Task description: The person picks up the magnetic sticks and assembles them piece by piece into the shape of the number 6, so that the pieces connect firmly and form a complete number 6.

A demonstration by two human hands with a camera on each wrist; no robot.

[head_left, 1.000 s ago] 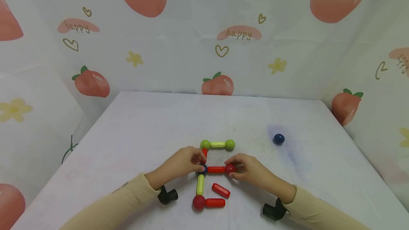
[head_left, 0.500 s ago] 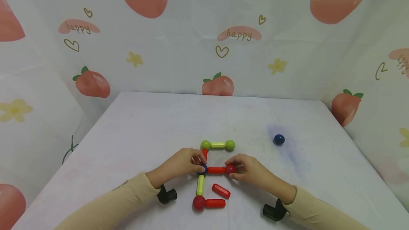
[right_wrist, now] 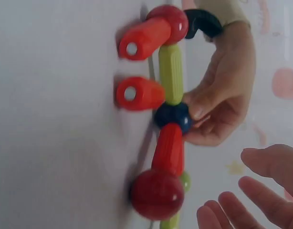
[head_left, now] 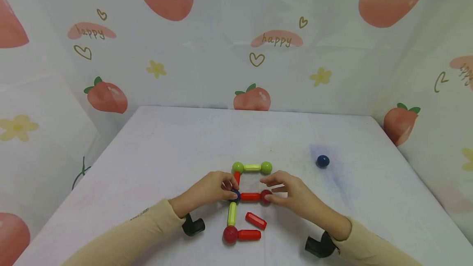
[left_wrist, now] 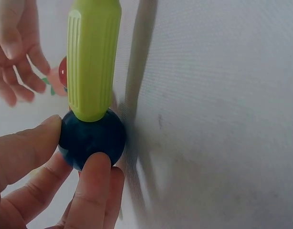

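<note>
My left hand (head_left: 214, 186) pinches a dark blue ball (left_wrist: 91, 136) between thumb and fingers. From this ball a yellow-green magnetic stick (left_wrist: 94, 62) runs toward me to a larger red ball (head_left: 230, 235) with a red stick (head_left: 249, 235) on its right. Another red stick (head_left: 250, 196) joins the blue ball to a red ball (right_wrist: 157, 194). Beside that ball my right hand (head_left: 292, 190) has its fingers spread, apart from it in the right wrist view. A partly covered red stick (head_left: 237, 177) leads up to a green ball (head_left: 238, 167).
A green stick (head_left: 252, 168) links the upper green ball to a second green ball (head_left: 266, 167). One loose red stick (head_left: 256, 220) lies between the two lower arms of the figure. Farther right on the white table (head_left: 184, 134) sits another dark blue ball (head_left: 323, 161).
My right hand has let go of the red ball, opening its fingers and shifting slightly right. The left hand keeps its grip on the blue ball, and the pieces stay in place.
</note>
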